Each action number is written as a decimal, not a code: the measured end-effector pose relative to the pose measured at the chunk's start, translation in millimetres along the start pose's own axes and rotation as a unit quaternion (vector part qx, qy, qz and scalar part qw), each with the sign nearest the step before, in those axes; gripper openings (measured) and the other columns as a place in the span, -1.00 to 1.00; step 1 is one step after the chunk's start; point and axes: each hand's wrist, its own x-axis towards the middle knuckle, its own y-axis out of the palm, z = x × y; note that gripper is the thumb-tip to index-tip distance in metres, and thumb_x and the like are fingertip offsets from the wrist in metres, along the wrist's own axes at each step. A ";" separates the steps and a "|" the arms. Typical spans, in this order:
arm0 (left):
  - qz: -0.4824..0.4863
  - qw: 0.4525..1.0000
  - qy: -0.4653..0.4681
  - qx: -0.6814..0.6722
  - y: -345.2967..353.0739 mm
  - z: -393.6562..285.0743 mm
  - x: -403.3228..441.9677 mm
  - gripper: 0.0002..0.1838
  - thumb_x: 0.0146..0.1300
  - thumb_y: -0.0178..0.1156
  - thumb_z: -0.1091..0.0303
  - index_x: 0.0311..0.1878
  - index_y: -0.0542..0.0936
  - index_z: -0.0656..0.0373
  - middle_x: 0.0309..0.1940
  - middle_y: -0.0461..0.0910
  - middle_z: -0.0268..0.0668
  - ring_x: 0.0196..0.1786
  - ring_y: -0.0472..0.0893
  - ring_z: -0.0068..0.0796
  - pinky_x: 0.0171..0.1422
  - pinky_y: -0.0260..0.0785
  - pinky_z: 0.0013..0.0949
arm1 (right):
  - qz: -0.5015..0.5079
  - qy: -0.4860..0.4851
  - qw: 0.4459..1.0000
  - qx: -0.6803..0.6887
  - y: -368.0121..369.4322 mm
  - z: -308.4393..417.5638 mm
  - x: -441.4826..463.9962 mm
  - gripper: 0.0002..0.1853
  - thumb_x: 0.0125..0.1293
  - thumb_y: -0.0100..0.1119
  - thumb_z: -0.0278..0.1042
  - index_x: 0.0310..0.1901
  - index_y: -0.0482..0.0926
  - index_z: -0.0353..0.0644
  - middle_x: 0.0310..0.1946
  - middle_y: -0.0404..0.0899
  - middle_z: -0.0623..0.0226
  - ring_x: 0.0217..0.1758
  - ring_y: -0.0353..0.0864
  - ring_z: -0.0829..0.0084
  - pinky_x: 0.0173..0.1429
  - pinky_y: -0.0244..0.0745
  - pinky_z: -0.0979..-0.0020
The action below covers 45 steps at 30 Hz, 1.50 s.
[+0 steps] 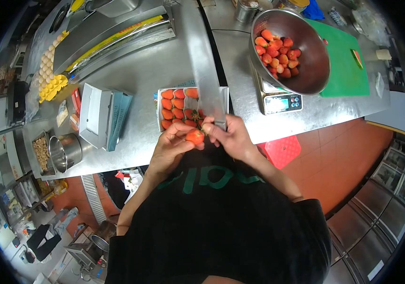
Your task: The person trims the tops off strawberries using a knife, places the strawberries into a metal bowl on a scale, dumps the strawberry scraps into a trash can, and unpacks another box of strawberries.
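Observation:
Between the fingertips of my left hand [168, 147] is a red strawberry [195, 137], held just in front of my chest. My right hand [234, 137] grips a knife [204, 71], its long, wide blade pointing away from me, and its thumb and fingers come close to the strawberry's side. The handle is hidden in my palm. Below the blade lies a white box [160, 111] with rows of strawberries [178, 103]; the blade covers part of it. Green leaves [196, 115] show near my fingertips, but I cannot tell what they belong to.
A metal bowl of strawberries [313, 66] tilts on a digital scale [283, 103] at the right, beside a green cutting board [342, 61]. Left are empty boxes [99, 116], a wrap dispenser [117, 42], eggs [47, 61] and metal containers [70, 147]. A red stool [283, 150] stands below the counter.

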 end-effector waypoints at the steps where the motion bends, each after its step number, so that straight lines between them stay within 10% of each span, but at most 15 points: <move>1: -0.003 0.999 0.026 -0.027 -0.3 -0.7 0.4 -0.73 0.16 0.16 0.57 -0.06 0.42 0.26 -0.14 0.54 -0.15 -0.17 0.59 -0.35 -0.02 0.46 -0.29 | -0.019 0.044 0.995 0.084 -3.3 -7.6 2.9 -0.92 0.27 0.13 -0.43 -0.28 0.52 -0.23 -0.51 0.48 0.46 -0.51 0.43 0.68 -0.49 0.34 0.59; 5: -0.020 0.998 0.049 -0.040 -12.9 2.8 6.2 -0.68 0.19 0.13 0.57 0.02 0.41 0.23 -0.10 0.53 -0.14 -0.09 0.57 -0.31 0.02 0.43 -0.28 | -0.053 0.056 0.997 -0.013 -16.1 -20.6 14.3 -0.88 0.27 0.12 -0.40 -0.33 0.53 -0.27 -0.53 0.49 0.40 -0.56 0.42 0.63 -0.50 0.35 0.56; 10: -0.057 0.997 0.043 -0.009 -4.0 -3.7 9.1 -0.63 0.19 0.12 0.60 0.08 0.40 0.23 -0.08 0.50 -0.15 -0.06 0.57 -0.30 -0.04 0.44 -0.34 | -0.104 -0.175 0.901 -0.382 -14.1 -17.8 18.4 -0.88 0.17 0.16 -0.45 -0.31 0.51 -0.31 -0.43 0.53 0.07 -0.44 0.55 0.07 -0.37 0.44 0.24; 18: 0.001 0.989 0.041 0.144 85.1 -59.2 41.3 -0.49 0.09 0.28 0.47 0.13 0.38 0.28 -0.01 0.49 -0.12 0.05 0.52 -0.35 0.12 0.35 -0.34 | 0.033 -0.132 0.864 -0.485 -23.0 -48.6 18.8 -0.87 0.16 0.18 -0.39 -0.27 0.52 -0.22 -0.42 0.56 0.11 -0.36 0.59 0.13 -0.24 0.49 0.23; 19: 0.000 0.978 0.087 0.191 112.9 -72.0 52.2 -0.45 0.06 0.32 0.43 0.14 0.38 0.28 0.00 0.50 -0.12 0.08 0.51 -0.36 0.15 0.33 -0.34 | -0.048 0.011 0.997 -0.054 -9.0 -27.6 17.9 -0.86 0.19 0.18 -0.35 -0.26 0.53 -0.19 -0.45 0.55 0.17 -0.36 0.60 0.24 -0.24 0.49 0.27; 21: 0.018 0.954 0.164 0.249 128.5 -78.7 64.2 -0.41 0.04 0.36 0.39 0.14 0.38 0.29 0.00 0.51 -0.13 0.10 0.49 -0.37 0.17 0.31 -0.34 | -0.131 0.170 0.950 0.228 2.7 16.0 18.3 -0.85 0.23 0.16 -0.32 -0.24 0.54 -0.20 -0.51 0.53 0.27 -0.44 0.58 0.41 -0.29 0.48 0.35; 22: -0.062 0.890 0.306 0.333 129.7 -79.8 68.7 -0.41 0.02 0.37 0.39 0.14 0.39 0.28 0.00 0.51 -0.14 0.10 0.49 -0.38 0.16 0.31 -0.34 | -0.204 0.226 0.883 0.356 8.4 38.0 18.6 -0.84 0.26 0.15 -0.30 -0.23 0.55 -0.20 -0.55 0.52 0.32 -0.48 0.56 0.50 -0.32 0.48 0.39; 23: -0.102 0.836 0.383 0.380 121.1 -80.8 71.7 -0.45 0.01 0.36 0.39 0.10 0.42 0.27 -0.01 0.52 -0.16 0.08 0.49 -0.39 0.14 0.32 -0.34 | -0.143 0.173 0.973 0.047 -4.6 11.1 10.5 -0.84 0.26 0.14 -0.33 -0.23 0.54 -0.23 -0.57 0.51 0.33 -0.54 0.54 0.53 -0.39 0.46 0.42; 25: -0.170 0.749 0.467 0.439 83.8 -80.8 75.3 -0.55 0.00 0.35 0.42 0.00 0.50 0.24 -0.04 0.54 -0.18 0.03 0.51 -0.39 0.10 0.34 -0.33 | -0.082 0.057 0.965 -0.242 -21.4 -18.0 2.0 -0.87 0.27 0.09 -0.44 -0.24 0.53 -0.31 -0.61 0.52 0.35 -0.69 0.46 0.58 -0.56 0.38 0.49; 27: -0.273 0.787 0.390 0.392 30.7 -58.6 87.1 -0.72 -0.01 0.32 0.46 -0.17 0.58 0.21 -0.16 0.58 -0.21 -0.08 0.53 -0.29 0.02 0.37 -0.29 | -0.091 0.048 0.972 -0.212 -24.7 -17.8 -0.8 -0.88 0.27 0.08 -0.45 -0.25 0.53 -0.31 -0.61 0.52 0.35 -0.68 0.46 0.59 -0.57 0.37 0.50; 30: -0.227 0.715 0.332 0.571 -13.2 -25.8 94.1 -0.81 -0.03 0.27 0.52 -0.28 0.60 0.19 -0.28 0.58 -0.25 -0.12 0.50 -0.24 0.00 0.34 -0.25 | -0.091 0.036 0.977 -0.189 -23.3 -10.7 -2.4 -0.89 0.27 0.08 -0.46 -0.26 0.53 -0.32 -0.61 0.51 0.35 -0.68 0.45 0.61 -0.57 0.35 0.52; 32: -0.062 0.572 0.359 0.735 -20.0 -14.4 92.5 -0.76 -0.11 0.25 0.55 -0.28 0.59 0.17 -0.28 0.54 -0.29 -0.10 0.45 -0.26 0.01 0.28 -0.24 | -0.079 0.030 0.978 -0.193 -21.8 -9.3 -3.4 -0.89 0.27 0.08 -0.46 -0.27 0.53 -0.32 -0.61 0.50 0.35 -0.67 0.45 0.62 -0.56 0.34 0.53; 38: -0.070 0.501 0.349 0.789 -32.4 1.0 105.6 -0.73 -0.18 0.29 0.50 -0.30 0.57 0.16 -0.19 0.48 -0.32 -0.03 0.40 -0.30 0.03 0.23 -0.24 | -0.081 0.046 0.978 -0.188 -18.3 -11.0 -5.7 -0.90 0.27 0.07 -0.47 -0.26 0.53 -0.30 -0.60 0.51 0.35 -0.65 0.46 0.61 -0.54 0.35 0.53; 42: -0.081 0.540 0.369 0.752 -10.1 -13.0 84.0 -0.69 -0.18 0.31 0.50 -0.26 0.54 0.18 -0.22 0.50 -0.28 -0.05 0.42 -0.26 0.02 0.23 -0.21 | -0.096 0.029 0.974 -0.203 -16.7 -10.0 -8.8 -0.88 0.25 0.13 -0.43 -0.25 0.53 -0.29 -0.60 0.50 0.36 -0.66 0.44 0.61 -0.54 0.34 0.52; 45: -0.140 0.710 0.329 0.606 -9.8 -4.5 62.2 -0.64 -0.11 0.35 0.55 -0.19 0.47 0.21 -0.25 0.55 -0.23 -0.22 0.54 -0.25 -0.10 0.38 -0.24 | -0.101 0.044 0.974 -0.197 -8.4 -2.6 -7.0 -0.79 0.15 0.29 -0.37 -0.24 0.54 -0.29 -0.56 0.52 0.40 -0.58 0.45 0.63 -0.47 0.37 0.54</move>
